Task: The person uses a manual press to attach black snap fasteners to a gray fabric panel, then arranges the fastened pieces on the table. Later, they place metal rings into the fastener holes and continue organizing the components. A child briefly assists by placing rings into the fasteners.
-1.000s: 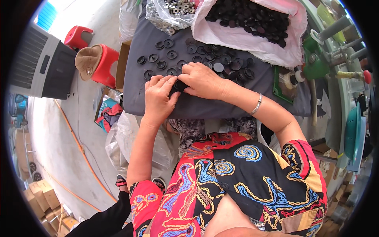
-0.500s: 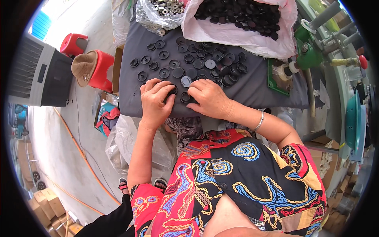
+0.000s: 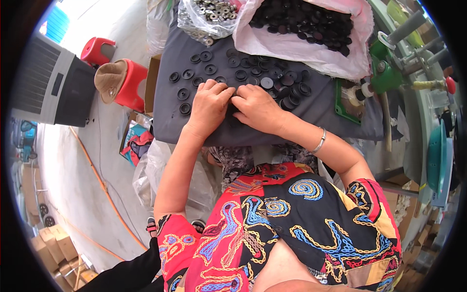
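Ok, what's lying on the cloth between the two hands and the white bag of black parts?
In the head view, loose black round parts lie scattered on the grey cloth between the left hand and right hand and the white bag.

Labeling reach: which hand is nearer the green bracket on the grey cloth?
Right. The right hand lies beside the green bracket; the left hand sits farther left, beyond it.

**Both hands down, fingertips meeting**

Left hand (image 3: 208,104) lies palm down, fingers curled forward and bunched. Right hand (image 3: 258,108) sits just beside it, palm down too, its fingertips pressed against the left's. What each grip pinches stays hidden under the knuckles. Both bare forearms rise from the lower edge, converging, elbows bent; the right wrist wears a thin bangle.
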The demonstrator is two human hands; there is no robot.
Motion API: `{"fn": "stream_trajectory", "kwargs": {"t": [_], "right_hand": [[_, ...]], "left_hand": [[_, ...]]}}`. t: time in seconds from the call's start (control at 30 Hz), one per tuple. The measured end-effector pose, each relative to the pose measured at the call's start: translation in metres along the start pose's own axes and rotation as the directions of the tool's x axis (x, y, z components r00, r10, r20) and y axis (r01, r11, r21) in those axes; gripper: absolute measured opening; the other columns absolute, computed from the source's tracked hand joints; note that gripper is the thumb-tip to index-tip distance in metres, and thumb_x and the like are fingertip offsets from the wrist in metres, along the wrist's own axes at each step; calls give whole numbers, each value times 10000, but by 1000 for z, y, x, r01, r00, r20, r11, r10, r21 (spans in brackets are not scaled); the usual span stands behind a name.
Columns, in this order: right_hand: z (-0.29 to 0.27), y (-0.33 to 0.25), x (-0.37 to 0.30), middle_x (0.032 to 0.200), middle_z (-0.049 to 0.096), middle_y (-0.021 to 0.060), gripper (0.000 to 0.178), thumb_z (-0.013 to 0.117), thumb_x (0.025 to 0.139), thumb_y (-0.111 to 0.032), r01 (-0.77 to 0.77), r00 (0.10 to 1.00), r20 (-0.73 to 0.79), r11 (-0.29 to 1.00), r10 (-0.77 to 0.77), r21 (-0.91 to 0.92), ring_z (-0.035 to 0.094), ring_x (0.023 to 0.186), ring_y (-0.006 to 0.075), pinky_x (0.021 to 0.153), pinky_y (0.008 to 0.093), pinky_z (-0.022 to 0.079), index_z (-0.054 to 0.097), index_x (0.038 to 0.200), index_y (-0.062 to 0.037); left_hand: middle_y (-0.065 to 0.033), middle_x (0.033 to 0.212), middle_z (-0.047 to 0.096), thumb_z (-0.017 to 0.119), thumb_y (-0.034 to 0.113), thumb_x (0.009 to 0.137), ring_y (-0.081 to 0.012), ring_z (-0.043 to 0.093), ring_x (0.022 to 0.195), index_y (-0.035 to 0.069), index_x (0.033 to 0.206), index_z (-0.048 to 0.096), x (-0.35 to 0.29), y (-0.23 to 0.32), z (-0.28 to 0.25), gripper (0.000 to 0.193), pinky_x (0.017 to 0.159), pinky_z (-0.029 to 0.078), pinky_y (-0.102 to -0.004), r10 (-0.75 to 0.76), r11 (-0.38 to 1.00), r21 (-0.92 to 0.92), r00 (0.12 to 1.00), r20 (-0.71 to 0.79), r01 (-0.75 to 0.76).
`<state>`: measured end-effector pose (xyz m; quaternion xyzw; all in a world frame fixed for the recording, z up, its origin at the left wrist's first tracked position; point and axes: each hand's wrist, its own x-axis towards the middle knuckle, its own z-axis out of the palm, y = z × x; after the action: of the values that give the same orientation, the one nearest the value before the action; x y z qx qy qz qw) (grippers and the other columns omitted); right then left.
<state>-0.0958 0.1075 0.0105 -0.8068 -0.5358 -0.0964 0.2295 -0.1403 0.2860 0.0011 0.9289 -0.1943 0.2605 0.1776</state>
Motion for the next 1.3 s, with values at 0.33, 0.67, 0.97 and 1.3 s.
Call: {"fn": "stream_trajectory", "kwargs": {"t": [0.33,0.67,0.97,1.3], "right_hand": [[-3,15,21,787,570,121,165,704,766,-123,73,996,-73,960,-55,271,628,720,321,650,417,516,589,863,-52],[5,49,106,635,632,72,122,679,823,-103,-479,861,207,602,465,639,580,507,110,479,274,469,681,850,16],[56,44,202,686,648,93,157,688,822,-148,-453,891,239,726,386,518,603,561,132,513,291,489,695,886,-5],[60,77,219,962,698,154,217,591,775,-130,-308,948,149,927,281,214,662,936,323,849,406,511,735,935,-105]], "left_hand": [[-105,917,701,684,1,759,-262,648,796,38,939,703,-7,-7,-18,185,740,507,-350,-115,975,-207,982,-153,82],[-86,806,678,689,84,819,-219,639,737,32,926,729,-57,-105,-40,126,705,501,-312,-742,668,-324,634,-217,670],[-81,820,653,680,117,831,-234,598,808,57,901,733,-60,-95,-29,107,732,480,-342,-583,793,-135,676,-452,594],[-98,847,672,648,113,860,-239,625,821,34,895,716,-60,-94,-33,109,743,488,-338,-564,790,-34,705,-430,612]]}}
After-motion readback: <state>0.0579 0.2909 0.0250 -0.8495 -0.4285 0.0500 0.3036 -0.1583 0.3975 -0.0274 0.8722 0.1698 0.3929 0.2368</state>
